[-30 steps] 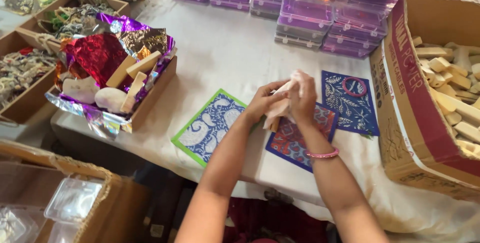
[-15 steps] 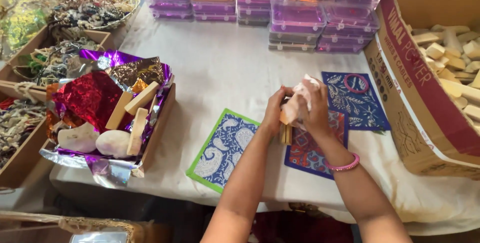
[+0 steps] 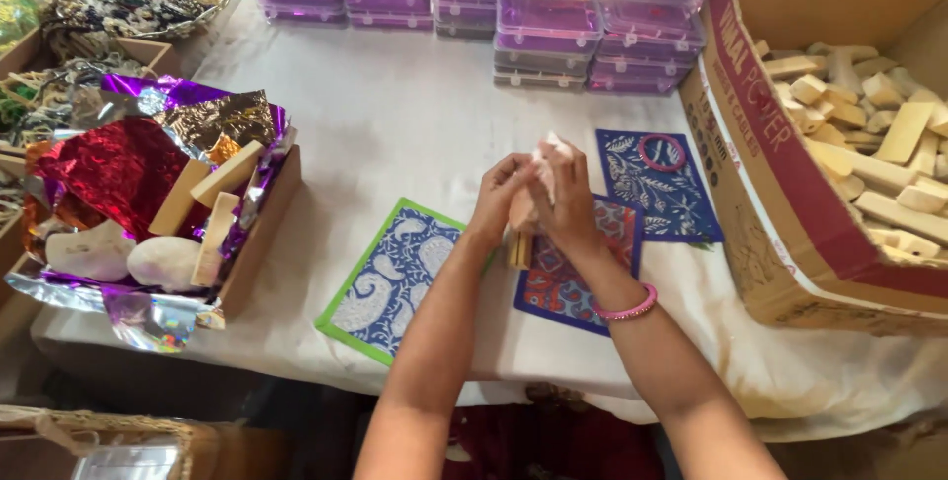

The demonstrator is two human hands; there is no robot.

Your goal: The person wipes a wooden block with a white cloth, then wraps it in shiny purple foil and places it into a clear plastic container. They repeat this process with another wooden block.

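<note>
We had both hands up over the tabletop [image 3: 415, 134]: left hand [image 3: 502, 194] and right hand [image 3: 565, 201] closed together around a pale wooden piece [image 3: 521, 233], right above the red-patterned card [image 3: 563, 278]. Green-edged card [image 3: 390, 278] sat left, cardboard box [image 3: 780, 213] of wooden blocks right.

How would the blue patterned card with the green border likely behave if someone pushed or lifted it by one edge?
The green-bordered card lies flat and thin on the white cloth, so it is probably light and would slide or drag the cloth. It would likely flex somewhat when lifted. It overhangs nothing, so tipping seems unlikely.
</note>
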